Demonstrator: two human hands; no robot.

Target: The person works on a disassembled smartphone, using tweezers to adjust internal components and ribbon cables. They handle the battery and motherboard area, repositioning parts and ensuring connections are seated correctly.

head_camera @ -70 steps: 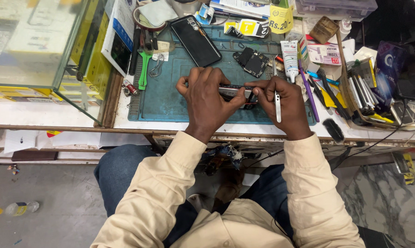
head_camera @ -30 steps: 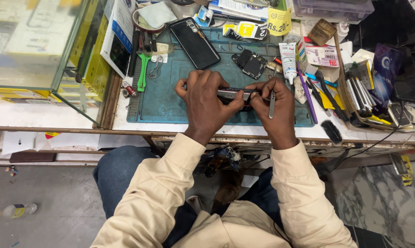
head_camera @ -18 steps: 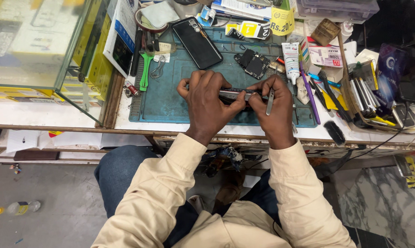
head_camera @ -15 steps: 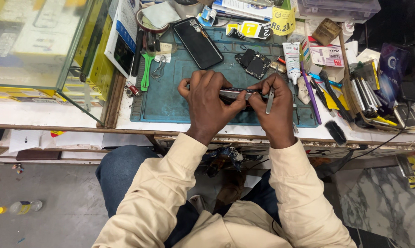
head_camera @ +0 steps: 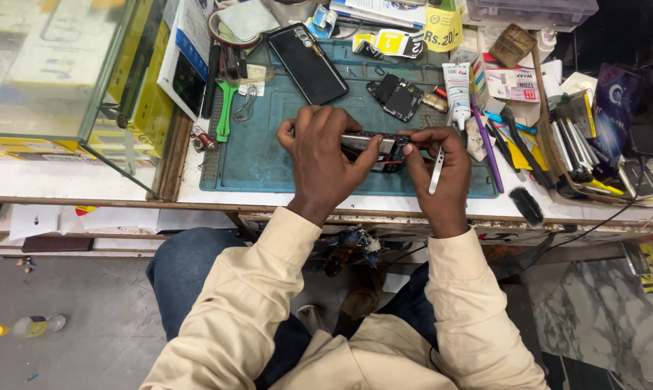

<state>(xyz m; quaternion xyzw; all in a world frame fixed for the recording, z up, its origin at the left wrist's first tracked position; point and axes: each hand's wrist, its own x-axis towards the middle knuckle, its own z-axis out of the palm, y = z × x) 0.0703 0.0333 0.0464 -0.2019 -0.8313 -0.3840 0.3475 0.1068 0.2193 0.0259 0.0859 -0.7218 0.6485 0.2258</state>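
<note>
Cluttered repair surface [head_camera: 196, 191], teal ribbed work mat [head_camera: 269, 155] at centre. Opened phone [head_camera: 373, 144] held just above the mat, long axis running left to right, spanning both hands. Left hand [head_camera: 323, 155] closed over its left half, fingers curled on the far edge. Right hand [head_camera: 435, 162] pinches the right end, nearer the exposed rim, with slim metal tweezers [head_camera: 436, 170] tucked in the same grip, pointing down. Glossy black phone [head_camera: 308, 63] lies beyond, well apart; bare circuit board [head_camera: 397, 97] near.
</note>
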